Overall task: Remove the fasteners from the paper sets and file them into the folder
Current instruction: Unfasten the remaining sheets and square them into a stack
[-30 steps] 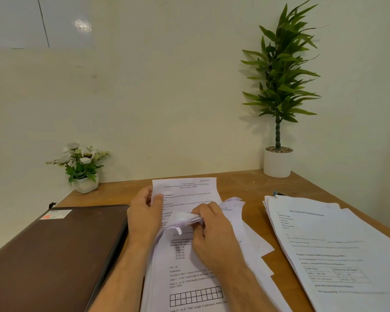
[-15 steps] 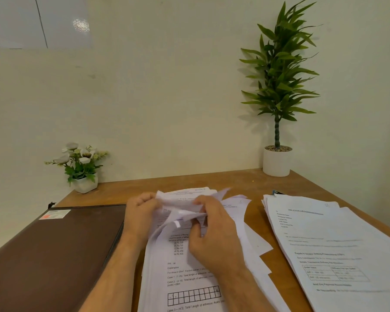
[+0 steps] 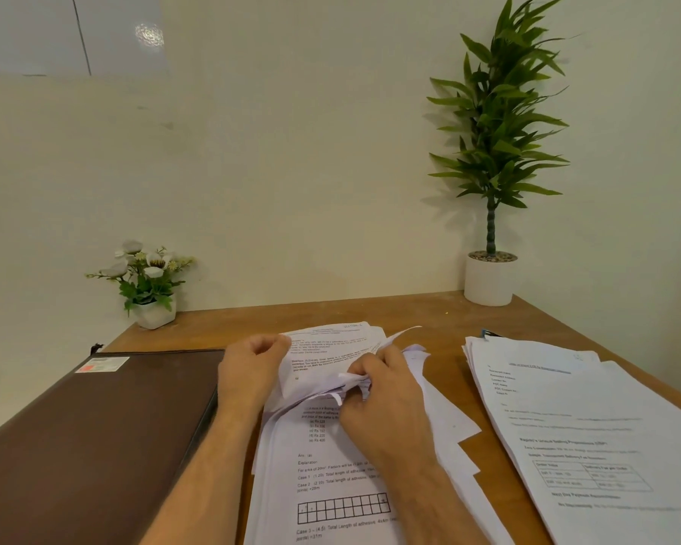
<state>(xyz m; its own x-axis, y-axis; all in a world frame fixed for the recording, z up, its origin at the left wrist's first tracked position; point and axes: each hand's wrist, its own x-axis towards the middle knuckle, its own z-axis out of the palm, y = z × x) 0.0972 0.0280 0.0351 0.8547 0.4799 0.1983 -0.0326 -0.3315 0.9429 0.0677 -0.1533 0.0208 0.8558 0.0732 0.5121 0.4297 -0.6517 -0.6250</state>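
Observation:
A set of printed white papers lies on the wooden desk in front of me, its upper sheets lifted and crumpled. My left hand grips the left edge of the raised sheets. My right hand pinches the creased paper at the fold near the middle. No fastener shows between my fingers. A closed brown folder lies flat to the left of the papers. A second stack of printed papers sits to the right, with a dark clip at its top left corner.
A small white pot of white flowers stands at the back left of the desk. A tall green plant in a white pot stands at the back right corner. A pale wall runs close behind the desk.
The upper sheets went from lying fairly flat to being lifted and folded over. My left hand moved from pressing on the page to gripping its raised edge; my right hand kept pinching the crease.

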